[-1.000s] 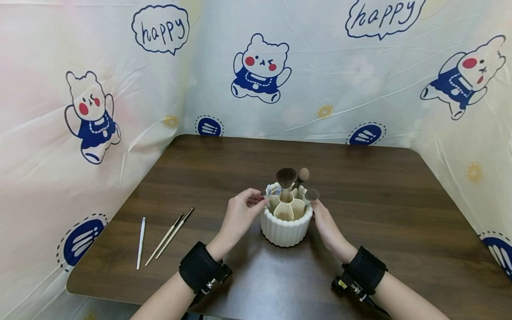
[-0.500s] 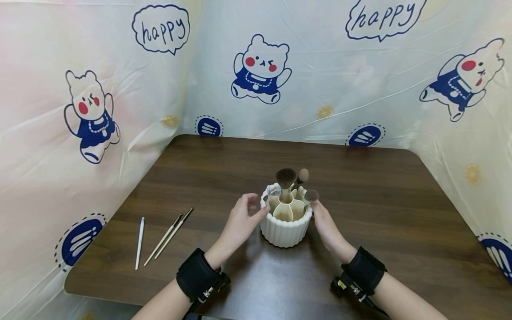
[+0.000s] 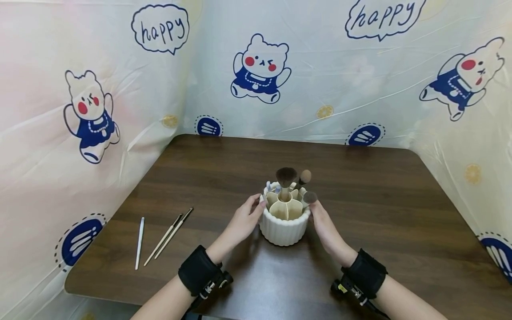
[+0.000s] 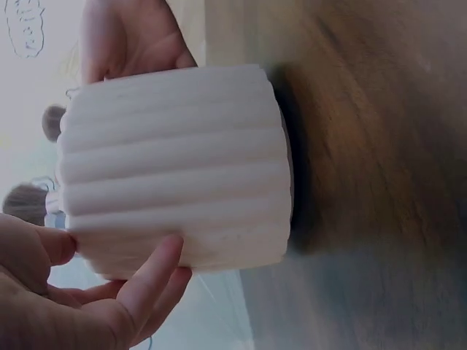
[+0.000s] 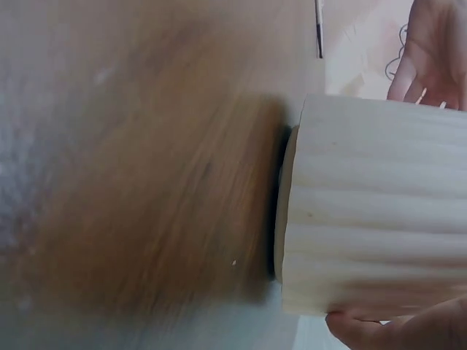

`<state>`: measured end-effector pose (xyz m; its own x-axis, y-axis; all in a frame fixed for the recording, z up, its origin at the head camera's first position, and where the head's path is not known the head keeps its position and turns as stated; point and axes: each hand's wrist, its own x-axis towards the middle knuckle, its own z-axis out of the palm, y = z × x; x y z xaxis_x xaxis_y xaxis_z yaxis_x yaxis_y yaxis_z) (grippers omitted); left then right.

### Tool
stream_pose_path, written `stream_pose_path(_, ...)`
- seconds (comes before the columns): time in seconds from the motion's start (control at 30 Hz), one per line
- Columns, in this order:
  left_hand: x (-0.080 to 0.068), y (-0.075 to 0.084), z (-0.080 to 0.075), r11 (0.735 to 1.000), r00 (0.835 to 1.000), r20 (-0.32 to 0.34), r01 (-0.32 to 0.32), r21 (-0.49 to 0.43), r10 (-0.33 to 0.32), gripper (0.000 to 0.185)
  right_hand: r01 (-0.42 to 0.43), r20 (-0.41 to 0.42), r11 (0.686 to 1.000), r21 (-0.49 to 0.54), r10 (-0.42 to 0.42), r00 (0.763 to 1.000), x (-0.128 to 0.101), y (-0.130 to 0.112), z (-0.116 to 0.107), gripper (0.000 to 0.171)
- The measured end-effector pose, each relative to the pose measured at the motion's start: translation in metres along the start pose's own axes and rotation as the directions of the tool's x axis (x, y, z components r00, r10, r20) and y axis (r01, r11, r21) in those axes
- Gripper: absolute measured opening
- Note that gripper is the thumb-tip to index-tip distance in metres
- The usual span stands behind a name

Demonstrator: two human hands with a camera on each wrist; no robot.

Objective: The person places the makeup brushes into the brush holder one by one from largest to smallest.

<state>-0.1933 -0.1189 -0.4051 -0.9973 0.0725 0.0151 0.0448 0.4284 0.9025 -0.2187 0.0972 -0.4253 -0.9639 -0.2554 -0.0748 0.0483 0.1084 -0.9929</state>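
Note:
A cream ribbed makeup brush holder (image 3: pixel 283 231) stands upright on the table, with a petal-shaped divider (image 3: pixel 285 210) inside. Several brushes rise from it: a large dark fluffy brush (image 3: pixel 286 176), a tan round-headed brush (image 3: pixel 306 176) and a grey-brown brush (image 3: pixel 310 197) at the right rim. My left hand (image 3: pixel 244 219) grips the holder's left side, its thumb (image 4: pixel 57 246) at the rim and fingertips (image 4: pixel 172 249) against the ribbed wall. On the opposite side, my right hand (image 3: pixel 329 229) holds the wall; most of its fingers are hidden in the head view.
Two thin dark-tipped brushes (image 3: pixel 169 236) lie on the table (image 3: pixel 360 191) to the left. Beside them is a white slim stick (image 3: pixel 139 243). A printed cloth (image 3: pixel 320 66) hangs behind the table and at both sides.
My left hand, its fingers lifted half a second ago, has come back onto the brush holder's side. The holder has turned slightly, shifting the brushes. My right hand stays at its side.

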Motion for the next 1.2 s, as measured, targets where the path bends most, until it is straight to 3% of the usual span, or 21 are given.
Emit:
stream_pose_path(0.13,0.0,0.001,0.0,1.0,1.0,-0.004,0.031,0.003,-0.031,0.054,-0.012,0.006,1.0,-0.003,0.012,1.0,0.0,-0.002,0.0,0.048)
stream_pose_path(0.33,-0.014,0.012,0.004,0.996,0.995,0.04,0.092,-0.022,-0.091,0.061,0.009,0.035,0.999,-0.046,-0.007,0.999,0.001,-0.005,-0.005,0.056)
stream_pose_path(0.47,-0.015,0.015,0.006,0.996,0.995,0.056,0.083,-0.04,-0.081,0.055,0.018,0.037,0.999,-0.031,-0.016,0.999,-0.001,-0.006,-0.004,0.05)
stream_pose_path(0.83,0.001,0.004,0.004,0.999,0.999,0.04,0.038,-0.025,-0.037,0.053,-0.011,-0.017,0.999,-0.035,0.01,1.0,-0.005,-0.007,0.0,0.047)
stream_pose_path(1.2,-0.013,0.008,0.01,0.999,0.995,0.092,0.045,-0.008,-0.044,0.063,0.004,0.012,1.0,-0.024,-0.003,1.0,0.001,-0.003,-0.005,0.064)
